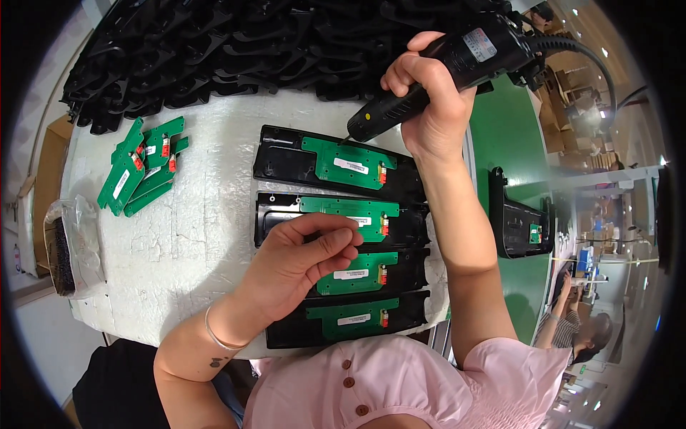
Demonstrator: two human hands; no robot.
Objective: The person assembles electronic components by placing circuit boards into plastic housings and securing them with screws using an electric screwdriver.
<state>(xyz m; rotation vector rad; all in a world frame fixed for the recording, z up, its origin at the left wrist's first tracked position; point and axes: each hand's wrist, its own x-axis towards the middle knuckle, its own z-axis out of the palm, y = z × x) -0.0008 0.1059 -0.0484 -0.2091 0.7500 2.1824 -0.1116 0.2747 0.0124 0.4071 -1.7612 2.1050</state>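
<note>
Crowded workshop space, with shelves, cartons and another person [589, 336] at the far right, surrounds a table [207, 279] with a cracked white covering. Along its far edge lies a heap of black moulded plastic parts [236, 57]; to the left are a loose pile of green circuit boards [118, 175] and a clear plastic bag [86, 247] with dark contents. A green-topped table [518, 286] at the right carries a separate black plastic housing [500, 222].

Four long black plastic housings, each bearing a green board, are stacked row after row from the person's body outward, their long axes running roughly left to right. The right hand [439, 96] is wrapped around a black corded electric screwdriver [386, 118], which slants down and leftward so its tip meets or hovers just above the upper left part of the farthest green board [343, 150]; contact cannot be told. That board lies below and left of the right hand, the nearer one to the tip. The left hand [296, 261], thumb and fingertips drawn together, is over the second housing [271, 214], partly covering its board; whether it pinches anything small cannot be told.
</note>
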